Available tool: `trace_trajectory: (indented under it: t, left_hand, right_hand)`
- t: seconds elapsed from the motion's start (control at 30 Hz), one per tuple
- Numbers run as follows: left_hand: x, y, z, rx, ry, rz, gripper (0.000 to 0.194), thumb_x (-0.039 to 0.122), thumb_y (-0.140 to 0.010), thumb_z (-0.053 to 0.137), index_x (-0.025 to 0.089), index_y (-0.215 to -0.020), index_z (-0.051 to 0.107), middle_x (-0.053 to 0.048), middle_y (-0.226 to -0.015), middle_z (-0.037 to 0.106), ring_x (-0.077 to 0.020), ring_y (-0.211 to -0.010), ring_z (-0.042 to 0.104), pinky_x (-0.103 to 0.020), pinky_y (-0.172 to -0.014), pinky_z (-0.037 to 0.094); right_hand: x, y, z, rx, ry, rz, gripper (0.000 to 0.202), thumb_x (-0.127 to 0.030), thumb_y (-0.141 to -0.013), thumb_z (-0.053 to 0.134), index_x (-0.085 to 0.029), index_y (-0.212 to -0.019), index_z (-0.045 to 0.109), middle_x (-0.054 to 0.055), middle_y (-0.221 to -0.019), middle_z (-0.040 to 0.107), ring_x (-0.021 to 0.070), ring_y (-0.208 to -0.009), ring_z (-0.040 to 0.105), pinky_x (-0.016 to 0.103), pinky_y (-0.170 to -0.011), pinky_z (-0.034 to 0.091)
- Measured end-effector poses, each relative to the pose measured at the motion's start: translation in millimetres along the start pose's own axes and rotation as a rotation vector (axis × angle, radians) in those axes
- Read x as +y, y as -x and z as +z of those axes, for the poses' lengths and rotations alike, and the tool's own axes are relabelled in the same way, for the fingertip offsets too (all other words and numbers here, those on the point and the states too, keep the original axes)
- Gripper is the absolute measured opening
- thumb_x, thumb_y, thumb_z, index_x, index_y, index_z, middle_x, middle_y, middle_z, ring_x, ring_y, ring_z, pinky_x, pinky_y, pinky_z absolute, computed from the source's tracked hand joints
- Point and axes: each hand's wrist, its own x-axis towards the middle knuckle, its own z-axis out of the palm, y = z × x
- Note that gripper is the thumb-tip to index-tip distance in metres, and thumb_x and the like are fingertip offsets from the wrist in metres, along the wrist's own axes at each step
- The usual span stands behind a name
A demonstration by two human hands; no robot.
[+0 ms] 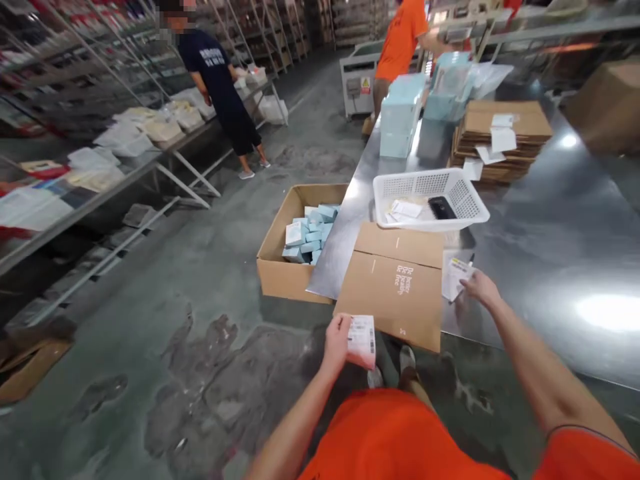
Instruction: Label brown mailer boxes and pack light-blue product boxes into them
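My left hand (339,340) is closed round the edge of a shipping label (362,339), printed and pinkish near its bottom, just off the table's near edge. On the steel table my right hand (480,289) pinches the side of a white paper slip (453,277) with a yellow mark. A dark pen-like tip (471,259) shows just above those fingers. Between both hands lies a flattened cardboard box (390,287) with white lettering, its near edge sticking out past the table.
A white plastic basket (430,180) holds papers and a black phone (442,208). Behind it stand stacked cardboard (505,120) and pale blue boxes (397,120). Left of the table, an open carton (285,277) contains small blue boxes. Two other people (213,80) are farther off.
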Motion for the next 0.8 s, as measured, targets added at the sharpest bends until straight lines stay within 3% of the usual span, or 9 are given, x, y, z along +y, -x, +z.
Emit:
trace_trajectory:
  t: [0.1,0.13,0.2,0.27,0.43,0.53,0.6,0.7,0.8]
  left_hand:
    - [17,3,21.5,-0.076,0.005,0.036,0.046,0.062,-0.076,0.064,0.018,-0.066,0.051,0.004,-0.062,0.049,-0.011,-0.061,0.046,-0.022,-0.057,0.037]
    - [24,3,27.0,-0.088,0.015,0.047,0.048,0.064,-0.075,0.065,0.018,-0.065,0.052,0.004,-0.061,0.05,-0.0111,-0.06,0.046,-0.022,-0.057,0.037]
    - [39,6,32.9,-0.099,0.059,0.058,0.055,0.071,-0.069,0.068,0.018,-0.063,0.051,0.004,-0.059,0.049,-0.0109,-0.059,0.045,-0.023,-0.056,0.037]
    - [49,12,31.3,-0.154,0.17,0.016,0.062,0.077,-0.062,0.072,0.017,-0.065,0.056,0.003,-0.059,0.053,-0.0112,-0.058,0.046,-0.024,-0.057,0.039]
    - [34,39,8.6,-0.507,0.326,-0.26,0.076,0.079,-0.053,0.078,0.011,-0.087,0.073,-0.009,-0.077,0.07,-0.0174,-0.066,0.061,-0.029,-0.066,0.047]
    - [15,52,0.1,-0.526,0.241,-0.29,0.067,0.063,-0.049,0.089,0.009,-0.085,0.075,-0.01,-0.078,0.072,-0.0181,-0.068,0.062,-0.031,-0.07,0.047]
    - [10,55,-0.8,-0.471,0.216,-0.253,0.061,0.061,-0.056,0.086,0.008,-0.085,0.075,-0.009,-0.079,0.071,-0.018,-0.069,0.06,-0.031,-0.07,0.046]
    - [17,55,0.7,-0.451,0.153,-0.138,0.045,0.049,-0.067,0.08,0.01,-0.087,0.072,-0.005,-0.078,0.068,-0.0156,-0.07,0.056,-0.028,-0.068,0.043]
    - [27,56,1.3,-0.489,0.119,-0.096,0.033,0.041,-0.071,0.076,0.011,-0.085,0.07,-0.002,-0.075,0.065,-0.0139,-0.07,0.053,-0.026,-0.068,0.041]
  right_hand:
    - [-59,28,11,-0.14,-0.007,-0.052,0.036,-0.041,-0.071,0.067,-0.016,-0.098,0.065,0.016,-0.1,0.067,0.0267,-0.089,0.063,0.04,-0.078,0.05]
    - [-82,47,15,-0.297,-0.071,-0.082,0.038,-0.045,-0.072,0.067,-0.018,-0.099,0.064,0.013,-0.098,0.067,0.0248,-0.085,0.062,0.037,-0.074,0.05]
    - [-123,92,24,-0.859,-0.23,-0.158,0.037,-0.052,-0.074,0.066,-0.019,-0.092,0.064,0.007,-0.088,0.066,0.0207,-0.074,0.06,0.032,-0.062,0.048]
    - [-147,128,33,-1.13,-0.261,-0.214,0.034,-0.053,-0.075,0.066,-0.019,-0.074,0.059,0.001,-0.071,0.059,0.0156,-0.063,0.052,0.028,-0.057,0.041]
    - [-155,122,46,-0.941,-0.222,-0.253,0.036,-0.051,-0.08,0.061,-0.02,-0.065,0.05,-0.002,-0.06,0.051,0.014,-0.058,0.047,0.027,-0.056,0.037]
    - [-160,113,41,-0.691,0.051,-0.447,0.018,-0.034,-0.085,0.058,-0.017,-0.087,0.064,0.008,-0.087,0.069,0.0223,-0.081,0.062,0.032,-0.072,0.046]
    - [-170,130,33,-0.627,0.247,-0.646,0.025,-0.027,-0.088,0.057,-0.016,-0.109,0.067,0.014,-0.109,0.07,0.0259,-0.098,0.064,0.035,-0.083,0.046]
    - [-185,169,22,-0.921,0.464,-0.827,0.023,-0.028,-0.094,0.054,-0.017,-0.105,0.071,0.013,-0.104,0.074,0.0235,-0.091,0.068,0.028,-0.074,0.044]
    - [-194,188,16,-1.111,0.588,-0.821,0.025,-0.023,-0.096,0.05,-0.017,-0.091,0.073,0.01,-0.09,0.076,0.0192,-0.078,0.068,0.025,-0.062,0.035]
